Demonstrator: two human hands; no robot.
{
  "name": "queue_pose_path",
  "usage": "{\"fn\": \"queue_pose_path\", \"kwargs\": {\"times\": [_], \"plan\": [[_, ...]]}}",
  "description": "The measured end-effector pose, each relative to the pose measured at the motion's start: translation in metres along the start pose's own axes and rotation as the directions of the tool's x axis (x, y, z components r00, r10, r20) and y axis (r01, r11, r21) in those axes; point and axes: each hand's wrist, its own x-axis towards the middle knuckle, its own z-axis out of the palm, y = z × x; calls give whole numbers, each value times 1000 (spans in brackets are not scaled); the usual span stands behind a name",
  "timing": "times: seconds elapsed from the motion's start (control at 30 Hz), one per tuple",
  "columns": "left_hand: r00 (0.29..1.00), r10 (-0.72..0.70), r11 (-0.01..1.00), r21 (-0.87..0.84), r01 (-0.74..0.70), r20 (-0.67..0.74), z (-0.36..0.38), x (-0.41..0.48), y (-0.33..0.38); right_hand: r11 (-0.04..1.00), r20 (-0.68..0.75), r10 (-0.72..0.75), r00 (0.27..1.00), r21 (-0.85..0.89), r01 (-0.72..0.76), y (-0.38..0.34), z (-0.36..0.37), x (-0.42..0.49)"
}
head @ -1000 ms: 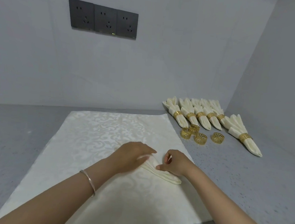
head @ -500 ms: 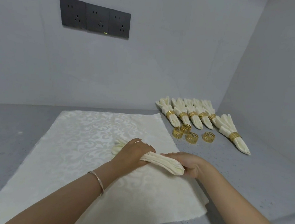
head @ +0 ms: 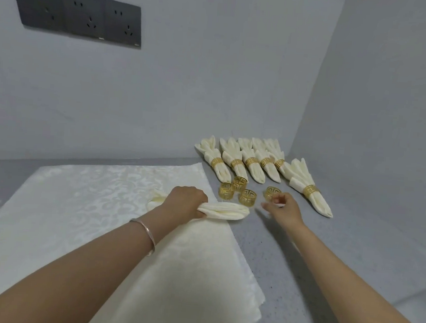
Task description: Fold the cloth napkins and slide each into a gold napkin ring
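My left hand (head: 184,203) grips a folded cream napkin (head: 224,210) around its middle, holding it just above the flat cloth, its narrow end pointing right. My right hand (head: 283,209) is off the napkin, fingers apart, right beside the rightmost loose gold ring (head: 270,192) and partly covering it. Three more loose gold rings (head: 247,196) lie to the left of that one. Behind them, several finished napkins in gold rings (head: 251,163) lie in a row, with one more (head: 309,190) at the far right.
A large cream patterned cloth (head: 88,215) covers the grey speckled counter (head: 288,264) on the left. Grey walls close the back and right side. Dark wall sockets (head: 78,15) sit high on the back wall.
My right hand let go of the folded napkin and moved right and forward to the loose rings. My left hand keeps its grip on the napkin, now held nearer the cloth's right edge.
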Motion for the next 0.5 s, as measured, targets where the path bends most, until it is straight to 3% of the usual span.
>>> {"fn": "queue_pose_path", "kwargs": {"times": [0.17,0.37,0.5], "plan": [[998,-57,998,33,58,-25,2,26,10,1000,-151,-13,988,-12,11,15,-3,47],[994,-106,993,41,107,-32,7,36,5,998,-15,32,999,-58,-33,28,9,79],[993,-111,993,37,112,-27,11,35,4,979,-26,15,1000,-201,-20,34,11,83]]}}
